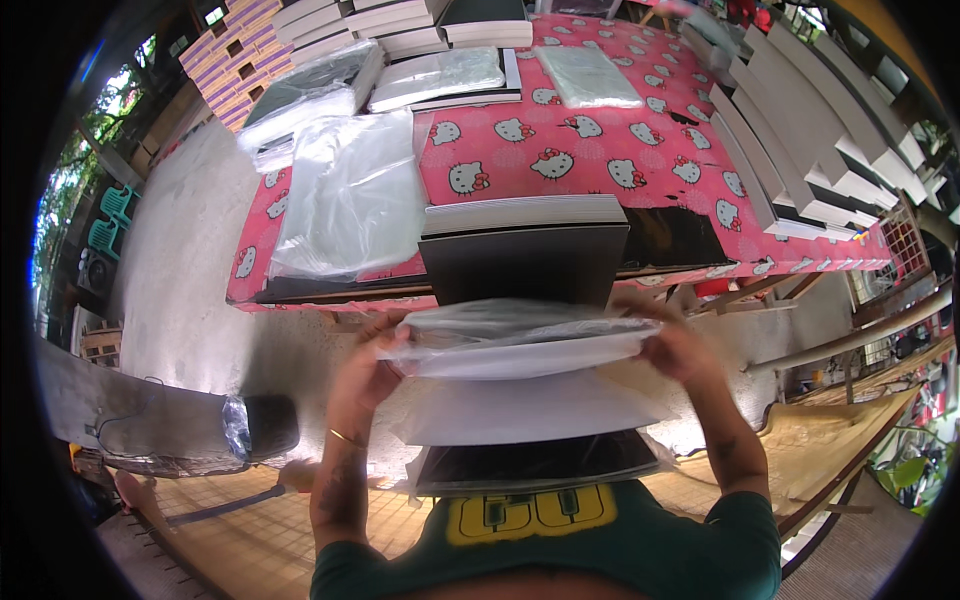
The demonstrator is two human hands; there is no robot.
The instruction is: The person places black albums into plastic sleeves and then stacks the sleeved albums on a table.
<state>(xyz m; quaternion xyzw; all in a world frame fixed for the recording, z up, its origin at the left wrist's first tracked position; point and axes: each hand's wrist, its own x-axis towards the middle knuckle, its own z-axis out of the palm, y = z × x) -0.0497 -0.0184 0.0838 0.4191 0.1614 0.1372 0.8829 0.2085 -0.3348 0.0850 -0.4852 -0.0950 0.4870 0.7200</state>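
Note:
In front of my body I hold a see-through plastic bag (530, 325) by its two ends. My left hand (376, 362) is closed on its left end and my right hand (672, 348) on its right end. A white sheet-like layer (520, 362) shows at the bag's near edge; I cannot tell whether it lies inside. Below it are a pale, plastic-covered layer (535, 408) and a black, plastic-covered slab (540, 460) by my shirt. Just beyond the bag, a thick black-faced block of white sheets (525, 250) stands at the table's edge, its lower part hidden.
A pink patterned cloth covers the table (560, 165). Plastic bags (350, 195) lie on its left, another plastic packet (588, 77) farther back. Stacks of thick white-edged blocks stand at the back (400, 25) and right (810, 130). A woven seat (250, 510) surrounds me.

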